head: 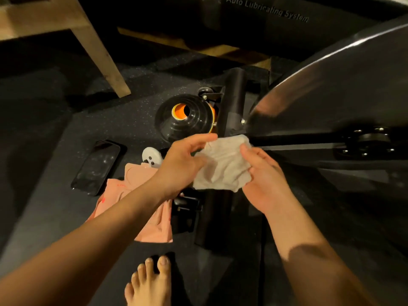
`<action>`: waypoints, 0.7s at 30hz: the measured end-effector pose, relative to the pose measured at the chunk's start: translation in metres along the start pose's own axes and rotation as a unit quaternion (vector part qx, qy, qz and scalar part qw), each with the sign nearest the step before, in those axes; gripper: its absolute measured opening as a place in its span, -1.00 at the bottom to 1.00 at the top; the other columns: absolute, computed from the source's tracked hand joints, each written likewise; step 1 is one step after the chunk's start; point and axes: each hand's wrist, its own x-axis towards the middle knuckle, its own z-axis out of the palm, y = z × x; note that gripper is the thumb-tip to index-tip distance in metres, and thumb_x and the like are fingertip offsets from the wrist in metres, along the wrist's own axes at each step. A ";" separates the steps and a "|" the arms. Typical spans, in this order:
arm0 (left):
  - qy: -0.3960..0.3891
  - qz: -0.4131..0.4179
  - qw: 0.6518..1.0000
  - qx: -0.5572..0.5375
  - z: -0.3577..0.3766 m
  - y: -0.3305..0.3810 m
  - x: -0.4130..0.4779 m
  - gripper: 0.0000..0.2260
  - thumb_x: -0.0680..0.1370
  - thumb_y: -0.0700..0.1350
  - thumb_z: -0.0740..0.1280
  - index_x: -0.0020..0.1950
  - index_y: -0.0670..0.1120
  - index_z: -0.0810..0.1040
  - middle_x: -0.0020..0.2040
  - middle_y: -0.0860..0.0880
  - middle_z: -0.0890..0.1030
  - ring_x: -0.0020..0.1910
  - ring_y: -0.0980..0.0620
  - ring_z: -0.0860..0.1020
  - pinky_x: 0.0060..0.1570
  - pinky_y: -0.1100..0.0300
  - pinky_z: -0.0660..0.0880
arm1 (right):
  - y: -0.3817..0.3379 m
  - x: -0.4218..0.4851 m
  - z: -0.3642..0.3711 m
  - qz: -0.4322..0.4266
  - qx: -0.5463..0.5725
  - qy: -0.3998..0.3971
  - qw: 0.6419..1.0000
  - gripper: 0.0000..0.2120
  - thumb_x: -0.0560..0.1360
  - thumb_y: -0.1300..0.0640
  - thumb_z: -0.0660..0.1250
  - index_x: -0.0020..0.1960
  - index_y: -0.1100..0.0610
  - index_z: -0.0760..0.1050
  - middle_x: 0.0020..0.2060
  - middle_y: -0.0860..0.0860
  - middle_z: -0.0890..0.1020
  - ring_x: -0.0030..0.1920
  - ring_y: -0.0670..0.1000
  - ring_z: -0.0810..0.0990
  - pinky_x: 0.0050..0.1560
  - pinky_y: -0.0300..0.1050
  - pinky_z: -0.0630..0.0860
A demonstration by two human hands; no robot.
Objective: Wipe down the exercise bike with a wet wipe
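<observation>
Dark speckled floor [136, 120]; left hand [181, 164], right hand [265, 180] pinch crumpled white wet wipe [223, 166], unfolding; next likely pressing black bike shroud [353, 85], two o'clock.

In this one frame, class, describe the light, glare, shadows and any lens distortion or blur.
Head view: dim, warm light, corners nearly black; a glare streak runs along the bike's curved cover; a hard-edged shadow crosses the right forearm; the wet wipe, held by left hand and right hand, is brightest; wide-angle bending curves the soft printed lettering.
</observation>
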 end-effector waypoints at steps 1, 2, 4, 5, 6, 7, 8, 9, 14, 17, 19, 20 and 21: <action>0.026 -0.008 1.000 0.001 -0.006 0.004 -0.005 -0.55 0.52 -0.41 0.29 0.25 0.06 0.57 0.18 0.06 0.63 0.19 0.10 0.59 0.22 0.03 0.55 | -0.004 -0.004 0.005 -0.001 -0.001 -0.010 1.000 -0.77 0.39 0.14 0.43 -0.03 0.24 0.52 0.10 0.25 0.63 0.10 0.24 0.64 0.15 0.23 0.54; 0.044 -0.020 0.999 -0.012 -0.011 0.008 -0.012 -0.57 0.54 -0.40 0.28 0.25 0.05 0.57 0.17 0.05 0.64 0.16 0.08 0.60 0.18 0.02 0.57 | -0.006 -0.009 0.008 -0.002 -0.016 -0.014 1.000 -0.71 0.36 0.12 0.44 -0.01 0.26 0.51 0.10 0.27 0.63 0.10 0.26 0.63 0.14 0.27 0.54; 0.064 -0.039 0.996 -0.054 -0.020 0.014 -0.027 -0.56 0.55 -0.41 0.24 0.27 0.05 0.57 0.20 0.00 0.62 0.16 -0.02 0.61 0.14 -0.03 0.59 | -0.013 -0.018 0.012 0.005 -0.058 0.003 0.998 -0.75 0.37 0.14 0.45 -0.05 0.26 0.52 0.04 0.25 0.65 0.05 0.25 0.66 0.10 0.29 0.55; 0.065 -0.046 0.995 -0.066 -0.023 0.020 -0.035 -0.55 0.56 -0.42 0.23 0.28 0.05 0.56 0.23 -0.02 0.59 0.20 -0.06 0.59 0.15 -0.04 0.58 | -0.018 -0.024 0.014 0.001 -0.086 0.027 0.996 -0.82 0.39 0.17 0.46 -0.09 0.24 0.54 0.00 0.21 0.68 0.01 0.22 0.67 0.09 0.26 0.57; 0.067 -0.051 0.994 -0.073 -0.024 0.027 -0.043 -0.54 0.56 -0.41 0.23 0.31 0.05 0.54 0.26 -0.04 0.56 0.25 -0.09 0.56 0.17 -0.04 0.57 | -0.022 -0.030 0.016 -0.016 -0.131 0.052 0.990 -0.87 0.40 0.19 0.48 -0.13 0.19 0.56 -0.03 0.17 0.68 0.00 0.18 0.68 0.09 0.24 0.58; 0.066 -0.056 0.993 -0.074 -0.025 0.034 -0.050 -0.54 0.56 -0.41 0.23 0.34 0.04 0.51 0.27 -0.03 0.53 0.28 -0.09 0.53 0.19 -0.03 0.56 | -0.026 -0.037 0.018 -0.040 -0.179 0.067 0.981 -0.90 0.41 0.20 0.49 -0.13 0.14 0.57 -0.05 0.13 0.68 0.01 0.15 0.67 0.08 0.22 0.59; 0.053 -0.062 0.994 -0.078 -0.024 0.044 -0.058 -0.53 0.56 -0.40 0.26 0.37 0.02 0.48 0.25 0.00 0.53 0.27 -0.06 0.53 0.19 0.01 0.56 | -0.030 -0.045 0.021 -0.063 -0.212 0.068 0.973 -0.89 0.42 0.22 0.48 -0.13 0.08 0.56 -0.06 0.10 0.66 0.02 0.14 0.66 0.08 0.21 0.59; 0.027 -0.070 0.994 -0.079 -0.022 0.055 -0.066 -0.51 0.54 -0.38 0.32 0.40 0.00 0.44 0.21 0.05 0.53 0.23 -0.01 0.55 0.17 0.06 0.57 | -0.035 -0.056 0.024 -0.078 -0.228 0.060 0.969 -0.84 0.44 0.26 0.45 -0.11 0.02 0.55 -0.05 0.08 0.65 0.03 0.13 0.65 0.05 0.19 0.60; 0.005 0.000 0.980 0.201 -0.001 0.109 -0.121 -0.51 0.45 -0.09 0.52 0.34 -0.04 0.48 0.20 0.09 0.53 0.16 0.12 0.53 0.21 0.12 0.51 | -0.071 -0.131 0.021 -0.069 -0.246 -0.038 0.966 -0.61 0.51 0.40 0.28 -0.02 -0.09 0.63 0.00 0.01 0.66 0.04 0.07 0.65 0.08 0.14 0.59; 0.066 0.032 0.963 0.260 0.016 0.146 -0.156 -0.78 0.50 -0.03 0.46 0.12 -0.05 0.62 0.03 0.03 0.62 0.01 0.10 0.58 0.08 0.06 0.54 | -0.094 -0.182 0.015 -0.031 -0.291 -0.093 0.952 -0.67 0.48 0.36 0.36 0.03 -0.05 0.64 0.06 0.00 0.66 0.11 0.04 0.63 0.20 0.19 0.53; 0.056 0.039 0.956 0.287 0.023 0.172 -0.176 -0.83 0.51 0.01 0.44 0.02 -0.04 0.66 0.00 0.06 0.56 0.02 0.08 0.53 0.06 0.12 0.51 | -0.109 -0.218 0.014 -0.016 -0.379 -0.127 0.916 -0.65 0.38 0.26 0.49 0.11 -0.02 0.61 0.02 -0.05 0.68 0.06 -0.05 0.64 0.17 0.05 0.56; 0.043 0.051 0.955 0.289 0.026 0.184 -0.183 -0.86 0.51 0.03 0.44 -0.05 -0.02 0.67 -0.02 0.09 0.51 0.04 0.08 0.50 0.06 0.16 0.48 | -0.116 -0.236 0.014 -0.027 -0.443 -0.134 0.886 -0.66 0.33 0.20 0.54 0.07 -0.02 0.62 -0.05 -0.09 0.68 0.00 -0.10 0.65 0.09 -0.05 0.58; 0.030 0.054 0.964 0.259 0.028 0.195 -0.189 -0.89 0.49 0.02 0.46 -0.12 0.00 0.67 -0.03 0.11 0.49 0.06 0.07 0.49 0.08 0.17 0.46 | -0.123 -0.251 0.013 -0.050 -0.491 -0.128 0.860 -0.73 0.31 0.15 0.55 -0.02 -0.02 0.64 -0.16 -0.12 0.67 -0.11 -0.14 0.63 -0.04 -0.12 0.56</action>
